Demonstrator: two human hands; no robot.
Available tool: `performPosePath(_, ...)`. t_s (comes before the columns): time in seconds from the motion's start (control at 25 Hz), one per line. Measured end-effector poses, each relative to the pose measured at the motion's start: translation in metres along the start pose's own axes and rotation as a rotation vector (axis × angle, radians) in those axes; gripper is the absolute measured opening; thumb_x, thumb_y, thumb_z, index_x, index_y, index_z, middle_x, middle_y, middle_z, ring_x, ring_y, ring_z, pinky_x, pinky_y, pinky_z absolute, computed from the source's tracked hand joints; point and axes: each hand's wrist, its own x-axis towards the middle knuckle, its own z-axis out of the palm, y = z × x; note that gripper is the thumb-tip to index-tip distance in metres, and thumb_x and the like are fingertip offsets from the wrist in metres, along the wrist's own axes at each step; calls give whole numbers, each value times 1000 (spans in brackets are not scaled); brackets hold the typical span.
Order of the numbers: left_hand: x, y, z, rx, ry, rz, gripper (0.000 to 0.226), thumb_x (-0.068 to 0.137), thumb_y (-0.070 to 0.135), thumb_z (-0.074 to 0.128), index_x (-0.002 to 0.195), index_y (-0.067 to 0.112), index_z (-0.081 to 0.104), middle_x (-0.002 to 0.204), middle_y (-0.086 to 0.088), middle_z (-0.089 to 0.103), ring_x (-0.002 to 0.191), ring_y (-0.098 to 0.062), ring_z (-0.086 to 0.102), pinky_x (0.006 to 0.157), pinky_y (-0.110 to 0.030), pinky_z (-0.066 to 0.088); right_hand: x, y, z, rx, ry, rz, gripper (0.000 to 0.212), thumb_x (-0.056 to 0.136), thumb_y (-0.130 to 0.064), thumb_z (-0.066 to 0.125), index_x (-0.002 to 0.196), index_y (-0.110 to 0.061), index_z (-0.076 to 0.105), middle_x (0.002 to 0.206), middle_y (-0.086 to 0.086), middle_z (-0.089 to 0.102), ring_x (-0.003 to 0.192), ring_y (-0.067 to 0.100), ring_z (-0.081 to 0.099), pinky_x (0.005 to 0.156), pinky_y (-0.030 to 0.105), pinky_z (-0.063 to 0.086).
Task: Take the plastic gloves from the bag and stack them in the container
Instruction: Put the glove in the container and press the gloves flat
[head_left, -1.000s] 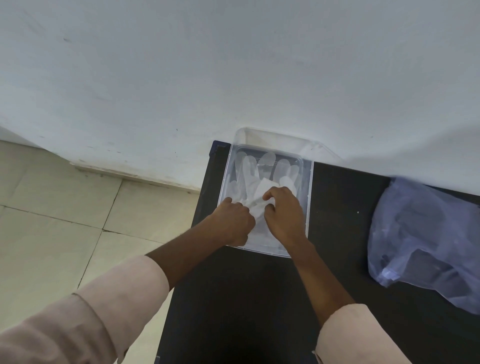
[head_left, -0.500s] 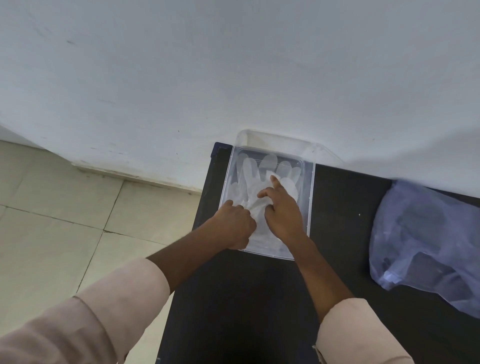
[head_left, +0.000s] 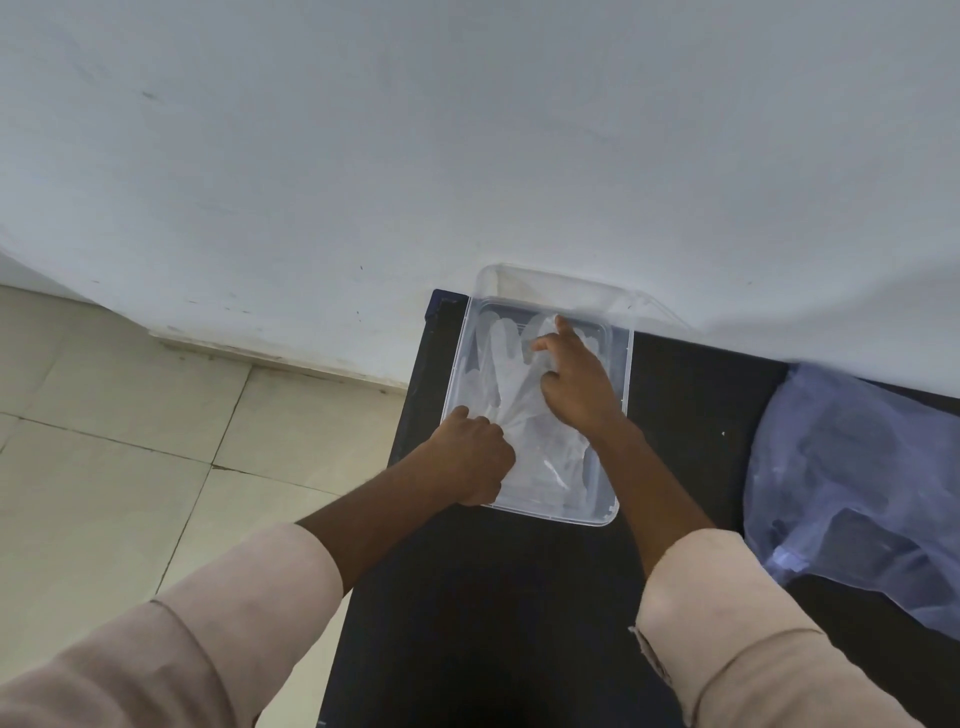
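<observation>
Flattening a glove into the container

My left hand (head_left: 475, 454), curled into a fist, pins the cuff at the near edge of the container (head_left: 621, 415) so the plastic glove (head_left: 511, 384) can't slide; farther in, my right hand (head_left: 574, 387) presses spread fingers on its fingertips. The bag (head_left: 852, 483) lies well apart on the table (head_left: 493, 613).

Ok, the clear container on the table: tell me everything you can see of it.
The container is a clear, shallow, rectangular plastic tray with rounded corners and a raised rim. It lies flat at the far left corner of the black table, its far end against the white wall. Thin translucent gloves lie spread inside. The left hand rests closed at its near left edge; the right hand presses on the gloves, fingers extended.
</observation>
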Motion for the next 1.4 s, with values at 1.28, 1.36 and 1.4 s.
performPosePath(1.28,-2,2,-2,-2,-20,-1,34,96,33,49,122,15,60,114,-7,64,104,-23,60,100,-40,40,-55,-22,38,285,534,261,49,91,-6,54,138,-15,44,160,5,23,148,22,21,112,22,22)
performPosePath(1.36,-2,3,-2,-8,-17,-6,34,96,32,48,123,15,60,116,-7,64,105,-23,60,100,-40,39,-61,-25,44,310,551,166,43,90,-6,55,132,-16,51,150,5,42,140,20,37,108,13,21)
performPosePath(1.4,-2,3,-2,-10,-11,-9,34,96,32,48,123,15,61,116,-7,64,104,-22,60,99,-40,39,-62,-25,46,320,490,125,38,91,-7,55,128,-16,54,142,5,51,133,19,45,108,15,27)
